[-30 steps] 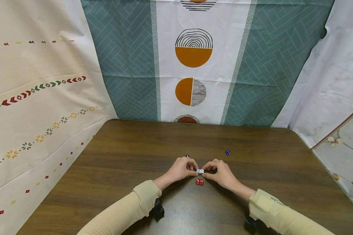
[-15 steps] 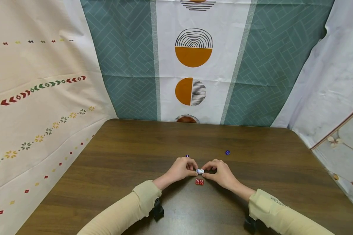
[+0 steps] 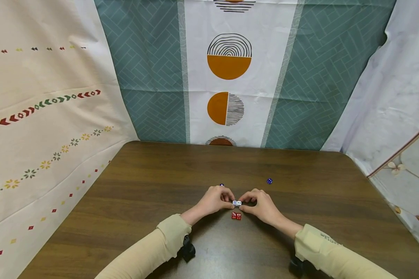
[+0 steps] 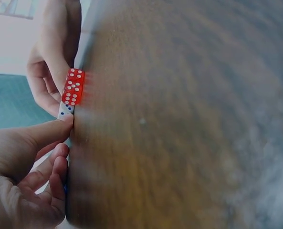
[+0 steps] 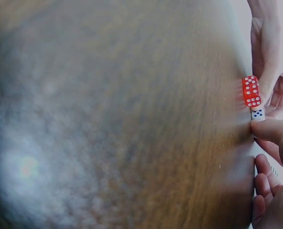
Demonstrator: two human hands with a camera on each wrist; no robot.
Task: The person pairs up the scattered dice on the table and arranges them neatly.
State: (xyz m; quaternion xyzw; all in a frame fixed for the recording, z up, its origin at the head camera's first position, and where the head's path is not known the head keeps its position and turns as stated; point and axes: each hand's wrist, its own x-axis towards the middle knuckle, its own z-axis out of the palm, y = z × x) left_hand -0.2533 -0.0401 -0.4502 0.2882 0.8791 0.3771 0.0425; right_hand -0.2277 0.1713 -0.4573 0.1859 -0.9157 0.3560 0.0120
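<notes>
The relation that counts is the line between my hands: two small white cubic dice with blue pips, the left white die [image 3: 234,203] and the right white die [image 3: 239,203], sit side by side, apparently touching, their joint long axis running left to right across my body. My left hand [image 3: 213,199] pinches the left one between thumb and forefinger, and my right hand [image 3: 261,205] pinches the right one the same way, so neither hand is nearer; both grips are narrow, reaching in from the outer ends. I cannot tell whether the white pair rests on the brown wood-grain bench [image 3: 167,166] or is held just above it. Just on my side lie two translucent red dice with white pips [image 3: 236,216], set in a row roughly parallel to the white one, near it but apart in the head view, so room toward me is tight there. On the far side, one blue die [image 3: 222,185] is partly hidden behind my left knuckles, while a second blue die [image 3: 269,181] lies well apart beyond my right hand. Between those two, bench surface runs back to the far edge, where a teal-and-white patterned cloth [image 3: 153,77] hangs.
</notes>
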